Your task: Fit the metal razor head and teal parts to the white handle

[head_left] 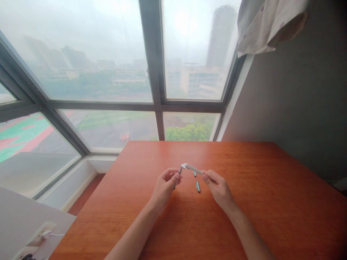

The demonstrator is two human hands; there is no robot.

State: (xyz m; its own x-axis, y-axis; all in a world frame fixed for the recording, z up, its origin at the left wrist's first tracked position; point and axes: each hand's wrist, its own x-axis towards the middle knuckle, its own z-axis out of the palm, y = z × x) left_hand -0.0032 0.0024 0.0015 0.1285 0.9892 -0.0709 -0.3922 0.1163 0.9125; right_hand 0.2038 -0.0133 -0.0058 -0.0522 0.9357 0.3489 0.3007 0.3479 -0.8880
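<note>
My left hand [166,184] is closed round a slim dark metallic razor handle [180,169], held tilted above the table with its top end up. My right hand [218,186] pinches the lower end of a slim pale grey stick-like tool [193,168]. The far end of this tool meets the top of the razor handle at a small whitish part whose details are too small to make out. Beneath the hands, a razor cartridge [197,186] with a green strip lies on the table. A second, similar cartridge [194,174] is partly covered by the pale tool.
The reddish-brown wooden table [135,231] extends beneath both forearms. Large framed windows [158,106] stand beyond its far edge. A curtain [271,27] hangs at the upper right before a grey wall. A socket with a white plug [46,234] is at lower left.
</note>
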